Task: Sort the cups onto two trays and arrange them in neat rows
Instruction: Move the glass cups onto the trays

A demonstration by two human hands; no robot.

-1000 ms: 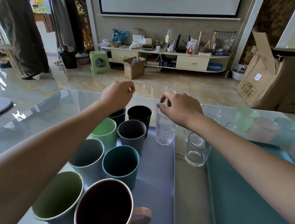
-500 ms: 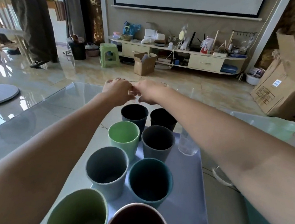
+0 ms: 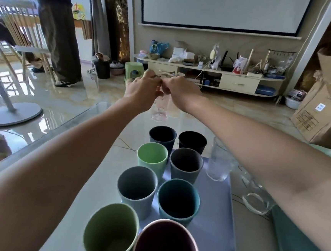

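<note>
Both my hands are raised over the far end of the glass table. My left hand (image 3: 141, 89) and my right hand (image 3: 178, 91) each pinch the rim of a clear glass; one printed glass (image 3: 160, 110) hangs below them, clear of the table. Whether it is one glass or two stacked I cannot tell. Below, several opaque cups stand in two rows on the lavender tray (image 3: 215, 219): dark blue (image 3: 162, 137), black (image 3: 192, 142), light green (image 3: 151, 159), grey (image 3: 186, 165). A textured clear glass (image 3: 217, 164) stands on the tray's right side.
A low clear glass (image 3: 256, 199) stands on the table between the lavender tray and a teal tray (image 3: 298, 247) at the right. A cardboard box (image 3: 326, 111) sits on the floor at the right. A person stands at the far left.
Both hands left the cups on the tray, reached to the table's far edge, met there and have lifted a clear glass off the table. The camera has tilted upward.
</note>
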